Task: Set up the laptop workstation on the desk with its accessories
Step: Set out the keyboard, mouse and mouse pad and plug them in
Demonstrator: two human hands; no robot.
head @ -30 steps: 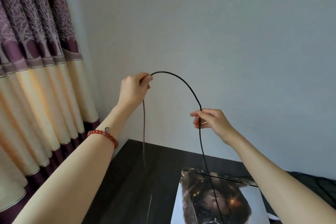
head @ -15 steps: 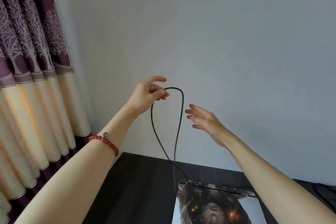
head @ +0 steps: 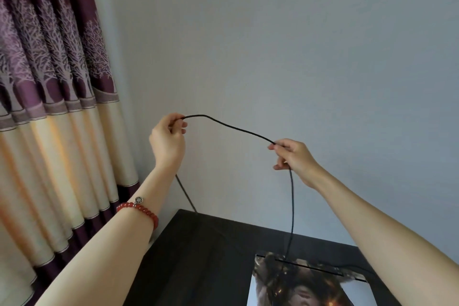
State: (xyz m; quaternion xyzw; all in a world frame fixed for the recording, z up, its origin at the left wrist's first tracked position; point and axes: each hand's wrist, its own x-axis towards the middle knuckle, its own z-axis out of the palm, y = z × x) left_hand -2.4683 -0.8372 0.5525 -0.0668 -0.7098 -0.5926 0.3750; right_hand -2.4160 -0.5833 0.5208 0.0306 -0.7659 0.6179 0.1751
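Observation:
A thin black cable stretches in the air between both hands, high above the dark desk. My left hand pinches one part of it at upper left. My right hand pinches it further right and slightly lower. From the right hand the cable hangs straight down onto the laptop lid, which bears a printed picture and lies shut at the bottom of the view. Another length of cable drops behind my left forearm toward the desk's back edge.
A purple and cream curtain hangs at the left, beside the desk's left edge. A plain grey wall stands behind the desk. Another dark cable lies on the desk behind the laptop at the right.
My right hand, open half a second ago, has closed on the cable. The hands have moved apart, pulling the narrow loop out into a long span.

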